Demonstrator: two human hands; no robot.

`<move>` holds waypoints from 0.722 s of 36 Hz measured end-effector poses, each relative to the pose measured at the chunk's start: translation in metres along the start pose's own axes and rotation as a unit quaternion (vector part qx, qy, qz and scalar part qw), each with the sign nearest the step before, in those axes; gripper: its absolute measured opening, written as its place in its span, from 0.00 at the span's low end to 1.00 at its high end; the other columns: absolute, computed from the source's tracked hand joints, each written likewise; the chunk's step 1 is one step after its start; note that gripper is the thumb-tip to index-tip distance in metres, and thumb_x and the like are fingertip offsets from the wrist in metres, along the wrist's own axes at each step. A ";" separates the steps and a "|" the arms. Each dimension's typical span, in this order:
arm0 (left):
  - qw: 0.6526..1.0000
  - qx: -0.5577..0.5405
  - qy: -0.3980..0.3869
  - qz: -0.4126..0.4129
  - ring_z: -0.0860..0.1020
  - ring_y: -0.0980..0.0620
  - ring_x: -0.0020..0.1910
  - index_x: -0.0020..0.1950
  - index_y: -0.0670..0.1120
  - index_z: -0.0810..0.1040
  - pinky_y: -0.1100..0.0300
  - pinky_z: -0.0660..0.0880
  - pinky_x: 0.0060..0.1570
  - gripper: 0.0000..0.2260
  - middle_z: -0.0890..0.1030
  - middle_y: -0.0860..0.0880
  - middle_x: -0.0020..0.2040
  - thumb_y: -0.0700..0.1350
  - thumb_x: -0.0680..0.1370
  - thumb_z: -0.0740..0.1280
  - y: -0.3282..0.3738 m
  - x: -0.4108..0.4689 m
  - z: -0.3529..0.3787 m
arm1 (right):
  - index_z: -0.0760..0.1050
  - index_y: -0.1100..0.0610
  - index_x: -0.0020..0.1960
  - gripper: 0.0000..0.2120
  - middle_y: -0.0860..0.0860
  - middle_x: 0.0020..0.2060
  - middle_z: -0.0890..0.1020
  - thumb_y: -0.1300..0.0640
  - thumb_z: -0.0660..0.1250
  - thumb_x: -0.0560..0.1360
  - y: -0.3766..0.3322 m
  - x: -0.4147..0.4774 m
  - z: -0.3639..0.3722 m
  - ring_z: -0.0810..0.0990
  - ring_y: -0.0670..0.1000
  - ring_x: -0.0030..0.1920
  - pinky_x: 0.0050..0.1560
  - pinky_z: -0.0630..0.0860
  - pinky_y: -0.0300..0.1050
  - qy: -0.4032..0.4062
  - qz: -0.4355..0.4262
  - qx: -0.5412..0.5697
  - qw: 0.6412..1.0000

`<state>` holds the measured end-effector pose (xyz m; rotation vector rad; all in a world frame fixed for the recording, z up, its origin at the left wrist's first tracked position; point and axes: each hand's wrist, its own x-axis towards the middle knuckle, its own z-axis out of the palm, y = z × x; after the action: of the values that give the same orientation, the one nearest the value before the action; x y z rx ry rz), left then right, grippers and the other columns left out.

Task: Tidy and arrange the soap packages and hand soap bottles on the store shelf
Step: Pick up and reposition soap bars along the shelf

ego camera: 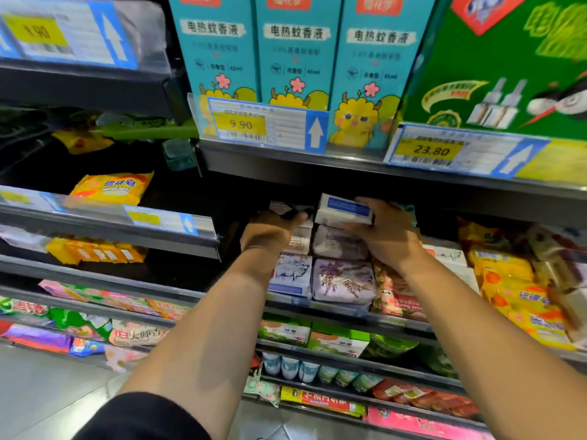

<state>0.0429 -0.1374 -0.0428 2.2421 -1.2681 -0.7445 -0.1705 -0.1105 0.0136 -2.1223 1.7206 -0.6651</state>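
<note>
Shelf [397, 319]: dark metal; my soap stacks sit on it, under the teal boxes.
Green box [495, 65]: upper right; 23.80 tag [432, 150] beneath it.
Teal boxes [297, 52]: three abreast, printed 电热蚊香液, 45ml; 9.90 tag [241, 124] below.
Right hand [387, 236]: my fingers wrap the white soap package [344, 211] with a blue band, atop the middle stack.
Left hand [270, 231]: my fingers curl over the top white pack [281, 207] of the stack just left.
Lavender pack [343, 281]: front of the middle stack.
</note>
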 end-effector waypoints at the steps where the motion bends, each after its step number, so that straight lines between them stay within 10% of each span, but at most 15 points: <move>1: 1.000 -0.007 0.001 0.003 0.72 0.41 0.69 0.72 0.47 0.72 0.49 0.71 0.66 0.42 0.74 0.43 0.71 0.75 0.68 0.66 -0.001 0.000 0.000 | 0.73 0.54 0.70 0.25 0.57 0.64 0.80 0.50 0.73 0.76 0.000 0.000 0.000 0.78 0.59 0.63 0.58 0.72 0.46 0.002 -0.002 0.001 1.000; 6: 0.997 -0.048 0.018 0.050 0.76 0.43 0.66 0.68 0.47 0.76 0.51 0.73 0.64 0.35 0.78 0.45 0.66 0.67 0.68 0.74 0.002 -0.002 -0.002 | 0.75 0.55 0.67 0.21 0.55 0.62 0.81 0.53 0.73 0.76 0.000 -0.002 0.000 0.78 0.57 0.63 0.51 0.66 0.33 0.007 0.000 0.031 1.000; 17: 0.981 -0.022 0.097 0.165 0.72 0.36 0.65 0.73 0.45 0.63 0.45 0.72 0.63 0.41 0.70 0.37 0.68 0.54 0.67 0.80 0.009 -0.026 -0.007 | 0.75 0.57 0.67 0.23 0.57 0.62 0.81 0.50 0.72 0.76 0.018 -0.001 0.004 0.79 0.59 0.62 0.61 0.76 0.53 0.035 -0.002 0.047 0.998; 26: 0.948 0.027 0.171 0.268 0.77 0.34 0.53 0.62 0.50 0.77 0.46 0.76 0.53 0.19 0.70 0.40 0.66 0.40 0.73 0.73 0.006 -0.040 -0.014 | 0.77 0.58 0.64 0.26 0.61 0.58 0.82 0.50 0.68 0.68 0.072 -0.027 -0.027 0.80 0.63 0.58 0.59 0.78 0.58 0.107 0.051 0.047 0.992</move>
<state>0.0308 -0.1036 -0.0190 1.8183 -1.6180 -0.1132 -0.2490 -0.0986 -0.0057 -1.9442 1.8539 -0.9530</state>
